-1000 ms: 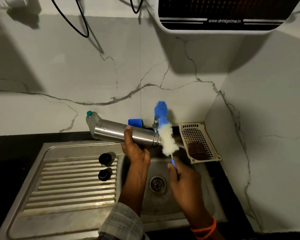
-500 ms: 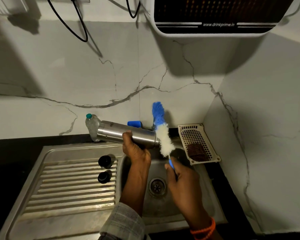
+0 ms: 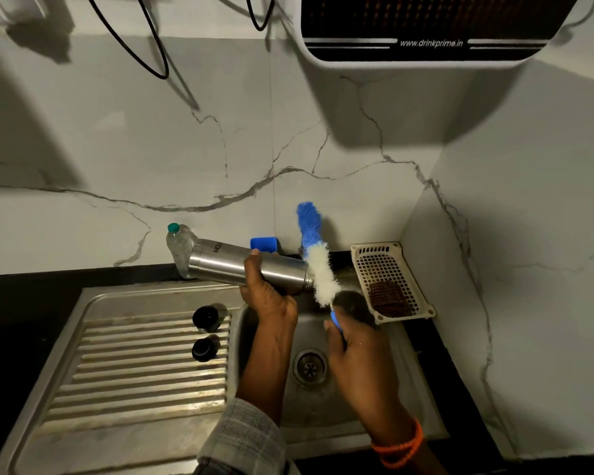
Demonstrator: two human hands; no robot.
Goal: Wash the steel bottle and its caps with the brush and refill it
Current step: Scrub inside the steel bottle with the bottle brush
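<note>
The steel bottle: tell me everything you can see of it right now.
The steel bottle is a brushed-metal cylinder with dark lettering near its base. It lies roughly level above the sink's left edge, its uncapped mouth pointing right and slightly down. The left hand grips it from below, past its middle. The brush's white bristles lie across the mouth, not inside. Its inside is not visible.

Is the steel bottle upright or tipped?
Tipped: the steel bottle lies nearly level in the left hand, mouth toward the brush.
</note>
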